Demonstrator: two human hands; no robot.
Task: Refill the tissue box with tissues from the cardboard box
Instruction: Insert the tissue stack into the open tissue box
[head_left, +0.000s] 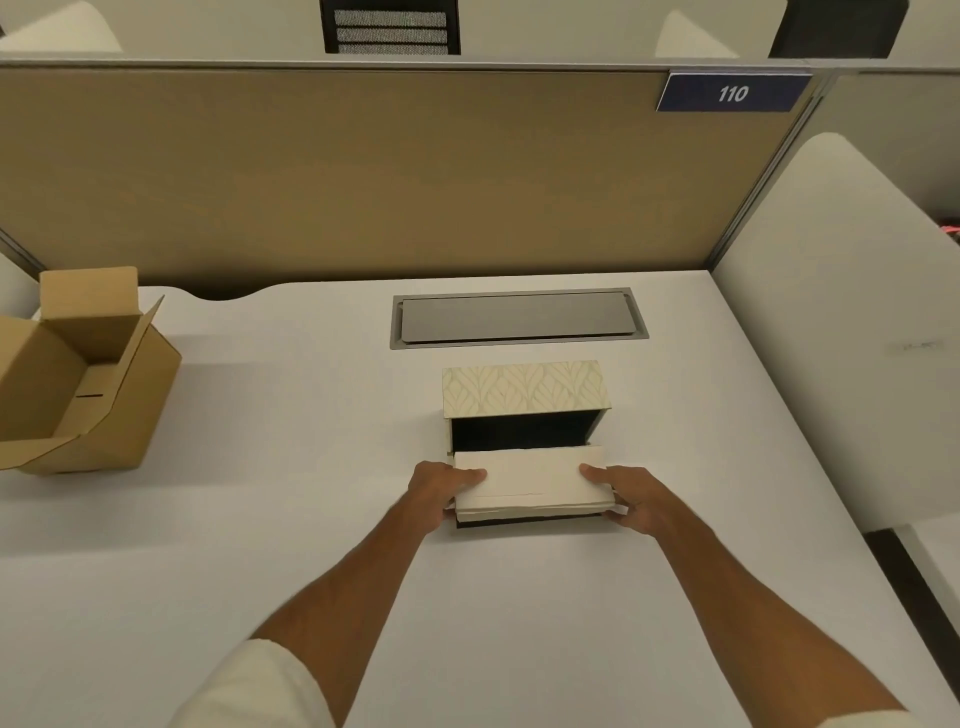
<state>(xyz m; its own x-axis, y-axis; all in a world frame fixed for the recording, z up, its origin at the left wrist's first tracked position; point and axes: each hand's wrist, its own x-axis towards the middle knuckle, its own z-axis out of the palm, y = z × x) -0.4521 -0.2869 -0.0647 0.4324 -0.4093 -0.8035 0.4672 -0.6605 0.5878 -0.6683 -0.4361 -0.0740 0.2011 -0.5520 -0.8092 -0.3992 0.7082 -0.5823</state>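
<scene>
Two hands, left hand (444, 491) and right hand (631, 499), gripping tissues (532, 480), tissue box (524, 389) interior dark, fingertips hidden

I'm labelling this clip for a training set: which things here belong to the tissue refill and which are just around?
Part of the job:
- tissue stack, gripped by the left hand and right hand
- tissue box, open towards the person
- cardboard box, flaps open, at the desk's left edge

Just around:
- grey cable hatch
- desk divider
- number sign 110
</scene>
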